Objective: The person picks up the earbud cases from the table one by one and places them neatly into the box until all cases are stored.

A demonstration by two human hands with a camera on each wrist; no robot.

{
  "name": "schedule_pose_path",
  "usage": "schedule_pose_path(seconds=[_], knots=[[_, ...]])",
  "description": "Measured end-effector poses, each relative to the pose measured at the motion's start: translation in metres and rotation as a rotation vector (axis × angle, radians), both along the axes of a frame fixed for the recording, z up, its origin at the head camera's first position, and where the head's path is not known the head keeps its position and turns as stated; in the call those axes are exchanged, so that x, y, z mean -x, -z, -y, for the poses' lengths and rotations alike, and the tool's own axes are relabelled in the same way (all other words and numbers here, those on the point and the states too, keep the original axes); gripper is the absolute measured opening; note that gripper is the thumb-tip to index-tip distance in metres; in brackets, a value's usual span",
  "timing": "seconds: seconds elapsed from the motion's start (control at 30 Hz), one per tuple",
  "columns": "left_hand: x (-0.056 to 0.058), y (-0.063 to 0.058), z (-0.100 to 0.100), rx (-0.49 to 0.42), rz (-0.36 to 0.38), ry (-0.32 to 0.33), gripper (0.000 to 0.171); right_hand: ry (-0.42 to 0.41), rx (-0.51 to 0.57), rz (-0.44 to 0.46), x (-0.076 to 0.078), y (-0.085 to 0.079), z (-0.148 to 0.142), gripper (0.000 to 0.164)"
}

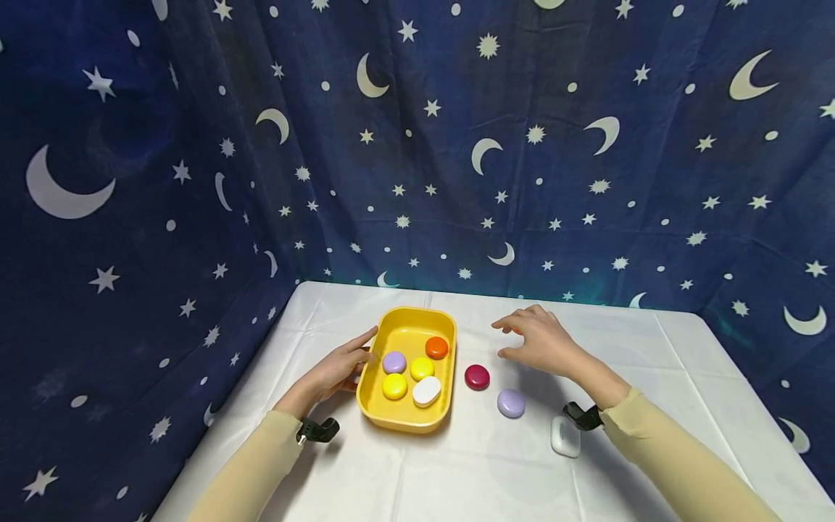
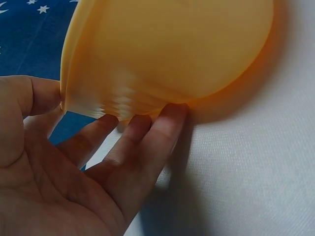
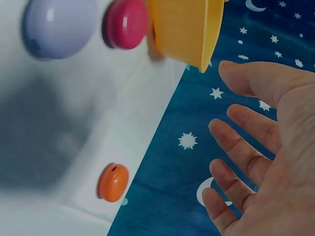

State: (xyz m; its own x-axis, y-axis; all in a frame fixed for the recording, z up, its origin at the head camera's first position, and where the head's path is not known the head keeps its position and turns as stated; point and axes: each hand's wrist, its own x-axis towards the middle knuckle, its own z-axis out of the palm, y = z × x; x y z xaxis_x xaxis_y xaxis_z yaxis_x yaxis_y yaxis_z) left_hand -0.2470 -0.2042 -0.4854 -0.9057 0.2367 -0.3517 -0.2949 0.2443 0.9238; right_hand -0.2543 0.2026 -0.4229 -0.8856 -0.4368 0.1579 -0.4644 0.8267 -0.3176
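A yellow tray [image 1: 408,423] sits on the white table and holds several glossy rounded pieces: a lilac one [image 1: 394,362], two yellow ones, an orange-red one [image 1: 436,348] and a white oval one [image 1: 427,391]. At its left side, my left hand [image 1: 335,373] touches the outer wall with fairly straight fingertips [image 2: 170,115]. My right hand [image 1: 538,341] hovers right of the tray, fingers spread and lightly bent around nothing. Under it lies an orange round piece [image 3: 114,183], mostly hidden by the hand in the head view.
Between tray and right arm lie a crimson round piece [image 1: 477,377] and a lilac one [image 1: 511,403]. A white earbud case [image 1: 565,436] sits beside the right wrist. Dark blue curtains [image 1: 443,159] with moons and stars stand behind the table and at its sides.
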Motion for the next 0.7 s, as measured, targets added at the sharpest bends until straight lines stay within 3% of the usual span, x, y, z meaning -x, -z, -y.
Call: schedule_pose_path(seconds=[0.7], knots=[[0.000, 0.001, 0.000, -0.001, 0.006, -0.012, 0.066, -0.043, -0.001, 0.051, -0.043, 0.027, -0.027, 0.057]])
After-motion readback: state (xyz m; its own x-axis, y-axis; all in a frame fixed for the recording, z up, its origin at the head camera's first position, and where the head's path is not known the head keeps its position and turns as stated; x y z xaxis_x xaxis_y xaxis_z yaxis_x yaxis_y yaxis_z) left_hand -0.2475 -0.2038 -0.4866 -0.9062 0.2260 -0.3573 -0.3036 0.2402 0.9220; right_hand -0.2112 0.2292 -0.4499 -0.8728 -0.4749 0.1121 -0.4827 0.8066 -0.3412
